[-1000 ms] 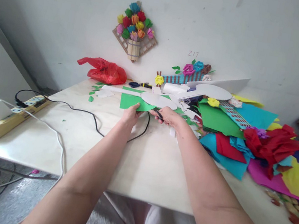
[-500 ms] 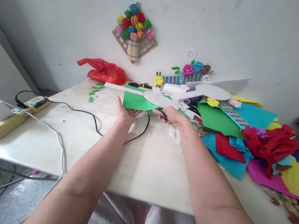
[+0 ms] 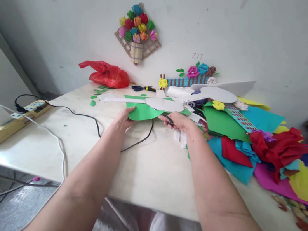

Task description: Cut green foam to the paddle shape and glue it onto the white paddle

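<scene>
A green paper sheet [image 3: 144, 113] is pinched at its left edge by my left hand [image 3: 125, 118], the thumb lying on top. My right hand [image 3: 179, 121] grips dark-handled scissors [image 3: 168, 120] at the sheet's right edge. How far the blades are apart cannot be made out. Just behind the sheet lies a white paddle-shaped board [image 3: 164, 104] with a long narrow strip on its left. More green paper shows beneath that board. Small white paper scraps [image 3: 180, 139] lie below my right wrist.
Coloured paper sheets [image 3: 229, 124] and crumpled red paper [image 3: 279, 152] heap up at right. A red plastic bag [image 3: 107, 74] sits at the back left, near cut green leaves [image 3: 93, 103]. A black cable [image 3: 83, 114] runs from the power strip [image 3: 8, 122] under my hands.
My left hand has shifted its hold on the green sheet, its thumb now over the edge. The sheet has tilted and come slightly nearer. My right hand with the scissors has barely moved.
</scene>
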Demonstrator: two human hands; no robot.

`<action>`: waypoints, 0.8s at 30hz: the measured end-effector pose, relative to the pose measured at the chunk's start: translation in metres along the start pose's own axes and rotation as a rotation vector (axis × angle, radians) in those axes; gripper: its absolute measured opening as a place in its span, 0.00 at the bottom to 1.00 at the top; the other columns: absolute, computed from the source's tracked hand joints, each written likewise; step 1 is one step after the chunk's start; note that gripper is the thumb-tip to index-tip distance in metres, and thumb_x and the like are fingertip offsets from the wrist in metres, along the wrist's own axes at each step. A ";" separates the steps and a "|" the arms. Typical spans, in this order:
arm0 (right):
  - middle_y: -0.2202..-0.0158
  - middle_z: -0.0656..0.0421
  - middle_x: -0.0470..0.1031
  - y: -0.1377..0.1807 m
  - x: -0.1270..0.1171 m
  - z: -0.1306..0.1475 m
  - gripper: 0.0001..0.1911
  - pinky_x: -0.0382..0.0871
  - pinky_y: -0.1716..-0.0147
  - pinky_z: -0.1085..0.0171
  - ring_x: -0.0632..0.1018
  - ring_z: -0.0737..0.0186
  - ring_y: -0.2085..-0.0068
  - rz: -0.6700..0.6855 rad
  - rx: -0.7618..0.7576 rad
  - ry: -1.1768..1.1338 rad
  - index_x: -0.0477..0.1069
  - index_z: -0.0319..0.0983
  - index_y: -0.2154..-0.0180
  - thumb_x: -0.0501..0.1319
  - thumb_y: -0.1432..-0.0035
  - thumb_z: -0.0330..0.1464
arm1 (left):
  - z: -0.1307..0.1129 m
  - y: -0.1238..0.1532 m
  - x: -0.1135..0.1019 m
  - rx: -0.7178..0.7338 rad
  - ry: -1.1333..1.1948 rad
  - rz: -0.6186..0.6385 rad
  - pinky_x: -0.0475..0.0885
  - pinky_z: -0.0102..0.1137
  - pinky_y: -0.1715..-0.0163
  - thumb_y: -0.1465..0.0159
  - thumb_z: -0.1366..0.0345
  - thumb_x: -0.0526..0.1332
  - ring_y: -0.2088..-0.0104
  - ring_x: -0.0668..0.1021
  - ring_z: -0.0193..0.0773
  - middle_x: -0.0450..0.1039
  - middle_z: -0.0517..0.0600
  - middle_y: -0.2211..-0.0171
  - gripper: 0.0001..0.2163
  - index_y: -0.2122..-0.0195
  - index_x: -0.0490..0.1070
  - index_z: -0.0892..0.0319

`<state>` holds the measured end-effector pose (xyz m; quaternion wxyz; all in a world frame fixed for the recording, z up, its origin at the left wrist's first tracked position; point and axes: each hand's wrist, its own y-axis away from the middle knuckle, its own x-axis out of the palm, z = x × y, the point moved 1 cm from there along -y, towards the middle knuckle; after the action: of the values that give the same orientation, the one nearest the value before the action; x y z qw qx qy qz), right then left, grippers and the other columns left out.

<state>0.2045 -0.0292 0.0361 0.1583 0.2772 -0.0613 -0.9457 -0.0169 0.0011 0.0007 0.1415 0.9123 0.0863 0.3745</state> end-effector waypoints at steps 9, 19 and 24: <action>0.90 0.65 0.63 -0.008 0.002 -0.006 0.27 0.45 0.90 0.73 0.54 0.79 0.90 -0.001 0.003 -0.053 0.67 0.34 0.78 0.63 0.50 0.53 | 0.001 -0.004 -0.002 0.019 -0.055 0.011 0.78 0.33 0.66 0.39 0.76 0.58 0.73 0.80 0.39 0.77 0.53 0.72 0.14 0.52 0.70 0.66; 0.89 0.64 0.63 -0.012 0.003 -0.009 0.28 0.46 0.90 0.72 0.54 0.78 0.90 -0.005 0.012 -0.025 0.68 0.34 0.76 0.61 0.49 0.54 | 0.001 0.000 0.000 0.016 -0.080 0.057 0.78 0.31 0.66 0.38 0.77 0.56 0.75 0.79 0.37 0.76 0.52 0.74 0.12 0.54 0.70 0.67; 0.88 0.65 0.62 -0.010 0.004 -0.007 0.27 0.45 0.90 0.72 0.54 0.78 0.89 -0.021 0.016 0.004 0.68 0.34 0.76 0.61 0.49 0.54 | 0.001 -0.002 -0.002 0.008 -0.065 0.059 0.78 0.30 0.70 0.38 0.77 0.56 0.76 0.79 0.36 0.76 0.51 0.74 0.12 0.54 0.70 0.67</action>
<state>0.2026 -0.0214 0.0265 0.1462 0.2811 -0.0653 -0.9462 -0.0180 0.0027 -0.0020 0.1295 0.9267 0.0562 0.3484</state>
